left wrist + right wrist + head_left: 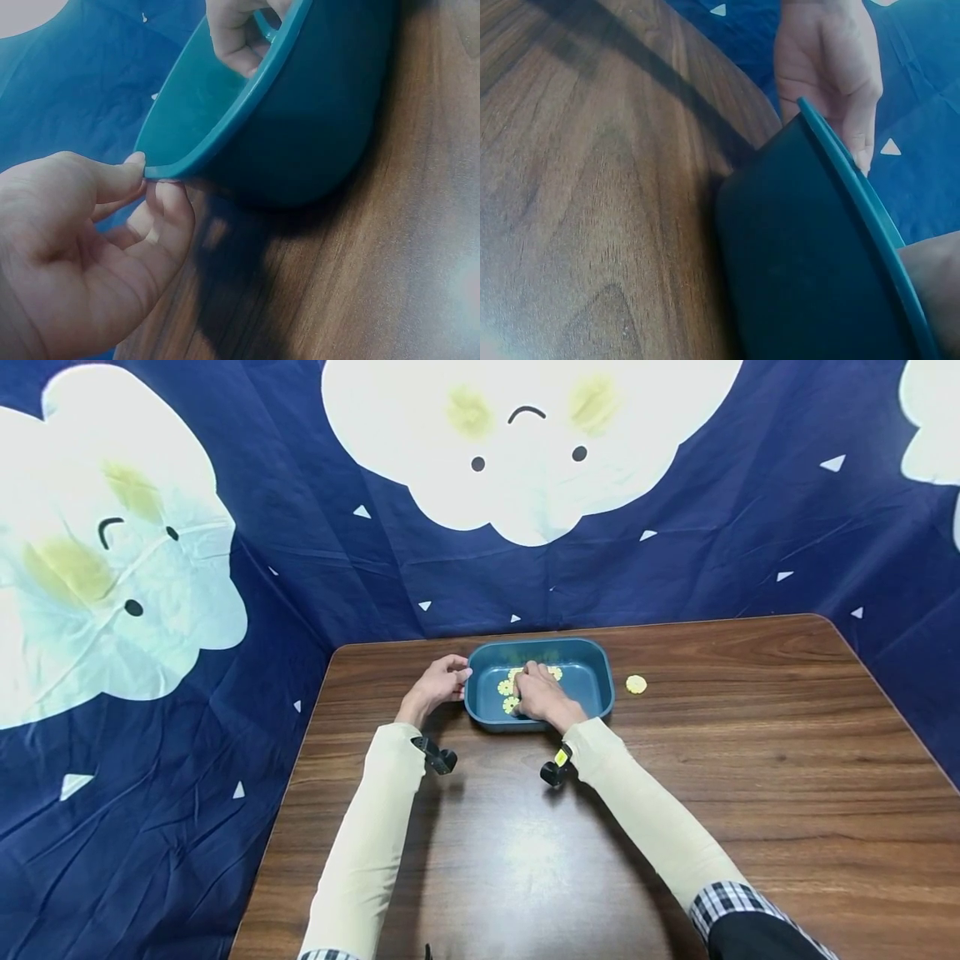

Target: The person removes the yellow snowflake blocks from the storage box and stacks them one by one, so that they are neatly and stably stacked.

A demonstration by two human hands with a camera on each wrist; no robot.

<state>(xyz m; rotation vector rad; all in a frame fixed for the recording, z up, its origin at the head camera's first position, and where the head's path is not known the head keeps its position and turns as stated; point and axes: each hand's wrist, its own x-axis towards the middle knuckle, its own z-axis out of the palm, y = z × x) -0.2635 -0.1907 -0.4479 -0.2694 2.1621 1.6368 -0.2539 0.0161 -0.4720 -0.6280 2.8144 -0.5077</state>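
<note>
Right hand (542,695) deep in the basin (588,692), left hand (438,683) on its rim

From the head view, the basin sits on the wooden table (750,735), its long axis running left to right across the person's front. Small yellow flower pieces (505,688) lie on its floor, mostly in the left half, with some just left of the right hand's bent fingers and another beyond them. The fingers point down among these pieces; whether they pinch one I cannot tell, since the back of the hand covers the tips. One loose yellow piece (636,684) rests on the table just right of the basin, so the right hand is the nearer to it.

From the left wrist, the left thumb and a finger pinch the rim at the basin's left end (thumb on top, fingertip beneath). The right hand's fingers curl down behind the near wall.

From the right wrist, the near wall hides the flower pieces; the right hand crosses the rim, with the left hand at the far end.
</note>
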